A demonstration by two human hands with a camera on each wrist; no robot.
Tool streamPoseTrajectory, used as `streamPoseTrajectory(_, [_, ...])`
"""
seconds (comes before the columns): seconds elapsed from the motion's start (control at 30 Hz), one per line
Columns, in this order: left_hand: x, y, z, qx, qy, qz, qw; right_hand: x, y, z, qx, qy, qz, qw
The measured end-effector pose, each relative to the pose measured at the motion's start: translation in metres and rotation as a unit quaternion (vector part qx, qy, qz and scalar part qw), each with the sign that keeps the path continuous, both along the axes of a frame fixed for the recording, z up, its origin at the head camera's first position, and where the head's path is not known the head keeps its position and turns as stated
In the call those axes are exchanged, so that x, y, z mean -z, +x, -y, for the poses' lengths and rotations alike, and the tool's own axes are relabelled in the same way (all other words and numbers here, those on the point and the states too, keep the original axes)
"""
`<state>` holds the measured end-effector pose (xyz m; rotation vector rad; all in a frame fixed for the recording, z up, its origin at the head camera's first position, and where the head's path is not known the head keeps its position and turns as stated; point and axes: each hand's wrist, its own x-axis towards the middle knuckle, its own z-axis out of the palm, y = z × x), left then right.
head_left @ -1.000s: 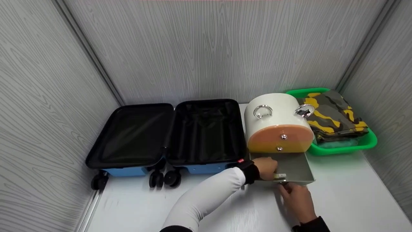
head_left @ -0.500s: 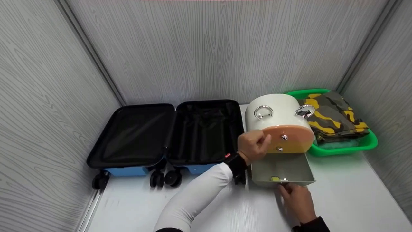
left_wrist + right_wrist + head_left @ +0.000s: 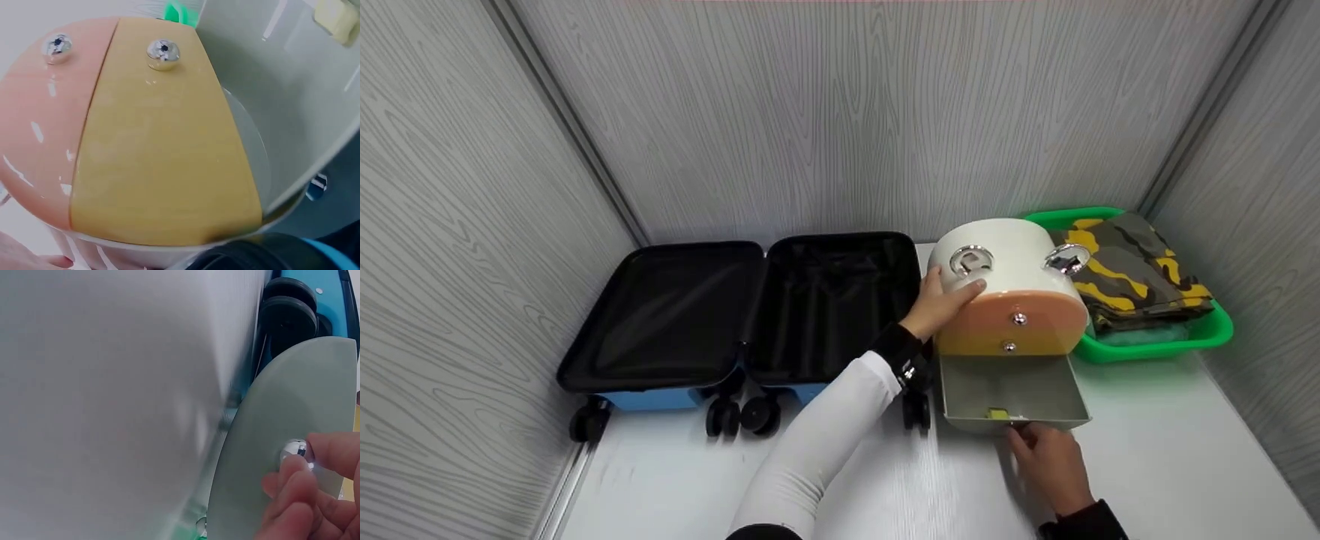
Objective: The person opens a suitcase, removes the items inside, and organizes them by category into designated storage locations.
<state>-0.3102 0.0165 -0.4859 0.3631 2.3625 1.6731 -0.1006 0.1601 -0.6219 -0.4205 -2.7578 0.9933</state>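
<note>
Left hand: my left hand [image 3: 941, 300] now rests on the left shoulder of the white drawer box [image 3: 1005, 259], fingers spread fairly straight along its top edge beside a silver ring handle [image 3: 969, 260]. A second ago it was down inside the open drawer; it has since lifted up and away.
Right hand: my right hand [image 3: 1046, 457] pinches the small silver knob [image 3: 295, 450] on the drawer front [image 3: 281, 439], fingertips curled round it, as it did a second ago.
Drawer: the grey bottom drawer [image 3: 1009, 390] stands pulled out toward me. A small yellowish piece [image 3: 998, 413] lies inside near the front wall, no longer touched.
Meaning: I judge that the left hand let go of the piece and now steadies the box, while the right hand is placed to slide the drawer.
Box: it sits on the white table [image 3: 1147, 450]; two more drawer fronts, peach and yellow [image 3: 163, 140], are closed.
Left of box: an open blue suitcase [image 3: 750, 315] with black lining, lying flat.
Right of box: a green tray [image 3: 1215, 334] holding folded camouflage cloth [image 3: 1132, 274].
</note>
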Motion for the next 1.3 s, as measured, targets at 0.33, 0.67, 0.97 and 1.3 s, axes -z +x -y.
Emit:
streamPoseTrajectory(0.33, [-0.002,-0.001,-0.001,0.004,0.007,-0.007,0.9999,0.001,-0.032,-0.011,0.015,-0.012,-0.043,0.999])
streamPoseTrajectory(0.67, [0.000,0.001,-0.003,0.005,-0.006,-0.001,1.0000,-0.004,-0.077,-0.018,0.013,-0.046,-0.042,0.998])
streamPoseTrajectory(0.97, [-0.003,0.003,0.000,0.013,-0.058,-0.012,0.9981,-0.002,-0.102,-0.019,-0.014,0.001,-0.083,0.996])
streamPoseTrajectory(1.3, [0.023,-0.025,0.002,0.015,-0.075,-0.029,0.9967,0.000,-0.129,-0.018,-0.027,0.006,-0.085,0.996])
